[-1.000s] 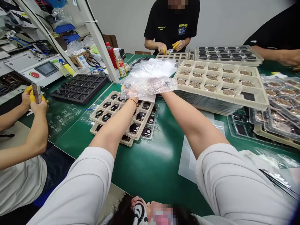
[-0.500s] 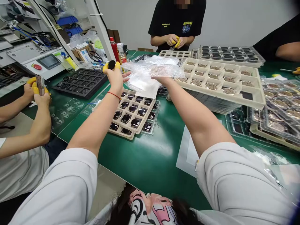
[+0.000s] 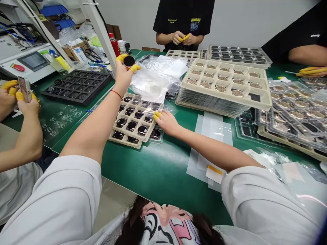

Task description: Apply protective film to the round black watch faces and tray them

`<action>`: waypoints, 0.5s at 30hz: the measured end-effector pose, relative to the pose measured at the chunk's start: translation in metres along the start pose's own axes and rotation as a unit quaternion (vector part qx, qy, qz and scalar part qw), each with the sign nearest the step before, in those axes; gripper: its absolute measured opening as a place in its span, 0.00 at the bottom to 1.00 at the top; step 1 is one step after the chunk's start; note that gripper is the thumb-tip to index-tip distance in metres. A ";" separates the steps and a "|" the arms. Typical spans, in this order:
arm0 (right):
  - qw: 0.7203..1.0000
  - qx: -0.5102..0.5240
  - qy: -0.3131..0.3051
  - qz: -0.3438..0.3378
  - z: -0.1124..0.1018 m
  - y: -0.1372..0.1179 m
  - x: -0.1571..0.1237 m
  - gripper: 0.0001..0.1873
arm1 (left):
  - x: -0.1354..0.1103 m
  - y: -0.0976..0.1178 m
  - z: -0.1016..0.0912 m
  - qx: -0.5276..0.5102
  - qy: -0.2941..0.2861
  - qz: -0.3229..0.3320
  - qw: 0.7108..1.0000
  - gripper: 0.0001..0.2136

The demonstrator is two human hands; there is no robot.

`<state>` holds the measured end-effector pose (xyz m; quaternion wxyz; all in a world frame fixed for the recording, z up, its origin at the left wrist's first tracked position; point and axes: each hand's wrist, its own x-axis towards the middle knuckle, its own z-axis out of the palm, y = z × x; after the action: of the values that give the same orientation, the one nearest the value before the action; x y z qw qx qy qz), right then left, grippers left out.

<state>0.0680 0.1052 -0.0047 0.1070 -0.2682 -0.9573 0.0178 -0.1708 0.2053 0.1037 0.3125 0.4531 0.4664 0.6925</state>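
Note:
My left hand [image 3: 124,73], with yellow finger cots, is raised over the far side of the table and pinches a round black disc [image 3: 129,61] by its rim. My right hand [image 3: 167,121], also with yellow finger cots, is low at the right edge of a beige tray [image 3: 143,139]. Its fingers are together on a thin clear plastic sheet [image 3: 167,108] that overlaps this tray; the fingertip contact is partly hidden. Round glossy black discs fill the tray's compartments. Under it lie another beige tray and a clear tray [image 3: 160,140].
Plastic bags and white sheets [image 3: 153,80] lie beyond the tray. A black tray [image 3: 88,97] is at left, and a stack of beige trays [image 3: 265,102] at right. Papers [image 3: 194,163] lie right of centre. Co-workers' hands [image 3: 182,37] are across the table and at left.
My right hand has come back from the plastic bags towards me, down to the beige tray's right edge. My left hand still holds the disc, its face now turned more towards me.

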 end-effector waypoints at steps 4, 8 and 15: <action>0.995 0.096 0.016 0.009 -0.008 0.010 -0.001 0.29 | 0.014 -0.017 -0.020 0.028 -0.016 -0.003 0.999 0.31; 0.926 0.261 0.081 0.259 -0.016 0.037 0.017 0.25 | -0.002 -0.024 -0.048 0.037 -0.035 -0.035 0.998 0.28; 0.851 0.377 0.039 0.363 -0.033 0.046 0.032 0.08 | -0.088 0.010 -0.099 0.092 0.014 -0.006 0.996 0.29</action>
<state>0.0717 0.1598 0.0293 0.2232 -0.5361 -0.7066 0.4043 -0.2276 0.0904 0.0683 0.2667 0.4678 0.5353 0.6508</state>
